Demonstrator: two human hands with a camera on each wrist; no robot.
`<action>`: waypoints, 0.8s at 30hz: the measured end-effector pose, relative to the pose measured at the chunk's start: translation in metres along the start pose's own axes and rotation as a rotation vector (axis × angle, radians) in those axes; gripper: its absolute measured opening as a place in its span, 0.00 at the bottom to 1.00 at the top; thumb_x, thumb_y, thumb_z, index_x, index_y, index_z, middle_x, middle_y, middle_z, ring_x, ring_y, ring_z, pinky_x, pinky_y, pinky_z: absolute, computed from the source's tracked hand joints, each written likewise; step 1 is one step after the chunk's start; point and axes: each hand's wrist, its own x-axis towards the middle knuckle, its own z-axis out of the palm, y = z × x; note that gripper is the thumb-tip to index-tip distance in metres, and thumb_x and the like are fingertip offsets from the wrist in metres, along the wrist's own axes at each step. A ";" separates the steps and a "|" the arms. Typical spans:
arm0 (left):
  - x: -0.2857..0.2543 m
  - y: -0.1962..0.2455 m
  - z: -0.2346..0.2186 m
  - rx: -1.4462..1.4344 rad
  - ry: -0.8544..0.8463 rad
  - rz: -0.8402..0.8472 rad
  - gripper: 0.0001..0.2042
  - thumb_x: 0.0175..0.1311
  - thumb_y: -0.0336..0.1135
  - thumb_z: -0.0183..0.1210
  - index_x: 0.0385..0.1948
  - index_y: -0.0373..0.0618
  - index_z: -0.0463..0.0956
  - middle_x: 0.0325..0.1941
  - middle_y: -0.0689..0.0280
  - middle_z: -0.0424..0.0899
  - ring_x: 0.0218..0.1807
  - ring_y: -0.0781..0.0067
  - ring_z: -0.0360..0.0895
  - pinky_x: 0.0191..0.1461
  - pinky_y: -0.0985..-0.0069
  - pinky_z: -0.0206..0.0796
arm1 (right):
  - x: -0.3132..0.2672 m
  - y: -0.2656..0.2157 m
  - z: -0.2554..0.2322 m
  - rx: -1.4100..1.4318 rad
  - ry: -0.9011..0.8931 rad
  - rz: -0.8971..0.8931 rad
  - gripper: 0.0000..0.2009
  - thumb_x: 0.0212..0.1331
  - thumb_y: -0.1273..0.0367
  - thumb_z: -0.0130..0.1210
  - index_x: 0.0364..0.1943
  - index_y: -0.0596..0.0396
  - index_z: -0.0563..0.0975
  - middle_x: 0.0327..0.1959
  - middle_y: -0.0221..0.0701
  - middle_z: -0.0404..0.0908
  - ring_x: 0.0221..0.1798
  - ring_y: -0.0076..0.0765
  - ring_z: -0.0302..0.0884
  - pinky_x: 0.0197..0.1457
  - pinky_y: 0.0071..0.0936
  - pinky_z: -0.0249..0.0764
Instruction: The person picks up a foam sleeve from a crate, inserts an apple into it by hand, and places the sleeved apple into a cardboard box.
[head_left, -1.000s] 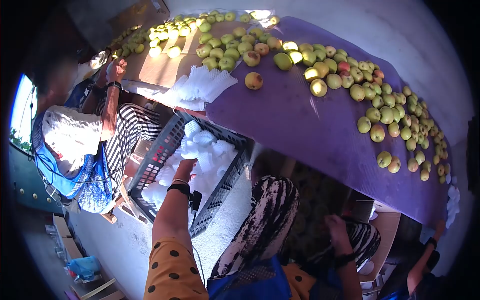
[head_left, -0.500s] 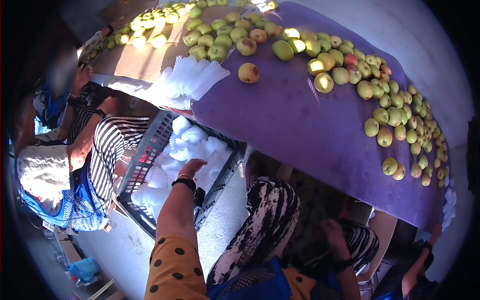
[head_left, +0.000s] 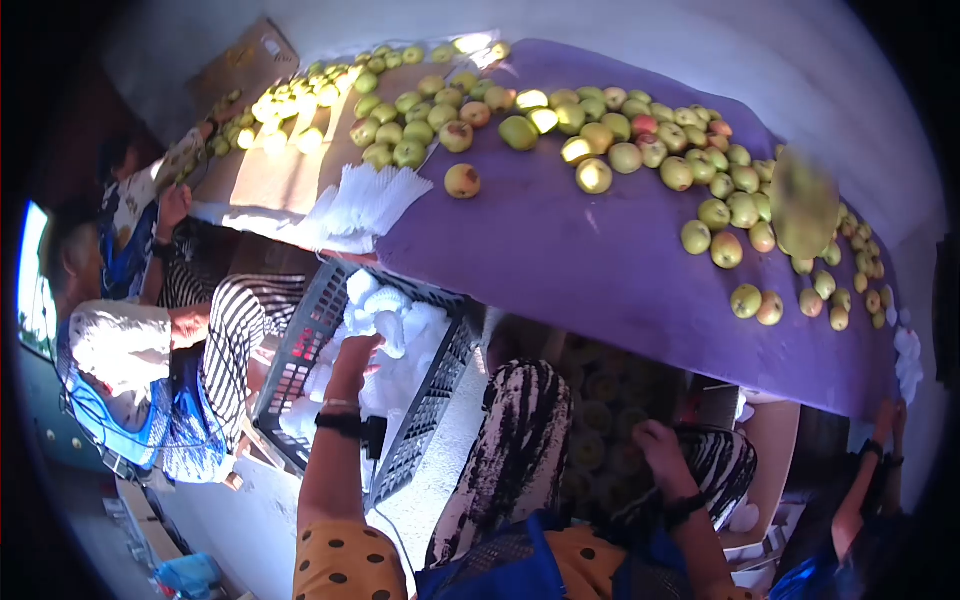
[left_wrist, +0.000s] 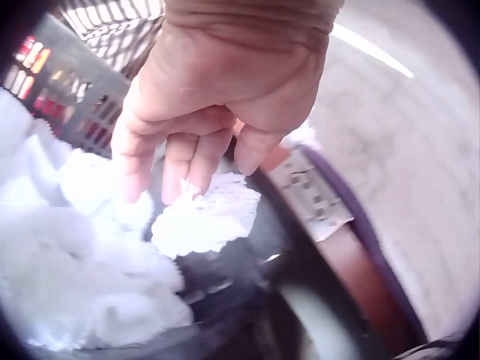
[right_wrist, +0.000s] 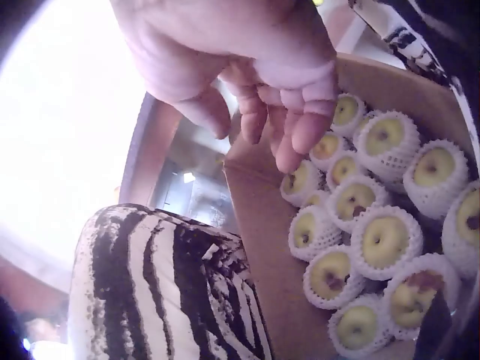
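Note:
A white foam net [left_wrist: 206,217] hangs at the fingertips of my left hand [left_wrist: 225,90], which pinches it over the crate. In the head view the left hand [head_left: 352,365] is above a dark plastic crate [head_left: 405,460] heaped with white foam nets [head_left: 400,375]. My right hand [right_wrist: 247,67], empty and with loosely bent fingers, hovers over a cardboard box [right_wrist: 262,247]. Inside that box stand several apples [right_wrist: 386,240] wrapped in foam nets. The head view has the right hand [head_left: 662,450] low, under the table edge.
Many loose apples [head_left: 740,210] lie on the purple-covered table [head_left: 560,240], with a stack of white foam nets [head_left: 375,205] at its near left. A blurred yellow-green shape [head_left: 805,205] overlaps them. Another person [head_left: 130,350] sits left; someone's arms [head_left: 865,480] show at right.
The head view has shifted. My left hand has drawn up in the crate with a foam net at its fingers. A blurred yellow-green shape has appeared above the table's right side.

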 end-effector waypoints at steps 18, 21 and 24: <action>-0.204 0.056 0.289 0.075 -0.658 0.298 0.11 0.54 0.34 0.55 0.31 0.33 0.77 0.28 0.65 0.79 0.27 0.81 0.74 0.30 0.83 0.67 | -0.009 0.011 -0.018 0.986 -0.075 -0.288 0.05 0.55 0.71 0.51 0.35 0.55 0.73 0.26 0.27 0.73 0.25 0.22 0.69 0.30 0.21 0.67; -0.192 0.008 0.311 0.079 -0.559 0.449 0.08 0.52 0.30 0.55 0.27 0.33 0.77 0.24 0.65 0.78 0.24 0.81 0.72 0.29 0.84 0.66 | -0.005 0.020 -0.012 0.676 -0.091 -0.295 0.07 0.53 0.69 0.53 0.35 0.55 0.73 0.27 0.27 0.74 0.27 0.19 0.69 0.29 0.18 0.66; -0.184 -0.014 0.307 -0.056 -0.655 0.200 0.07 0.50 0.28 0.55 0.29 0.36 0.75 0.29 0.63 0.76 0.32 0.75 0.74 0.32 0.80 0.69 | -0.002 0.024 -0.009 0.438 -0.069 -0.258 0.10 0.51 0.67 0.56 0.34 0.56 0.73 0.28 0.26 0.74 0.28 0.18 0.70 0.30 0.17 0.67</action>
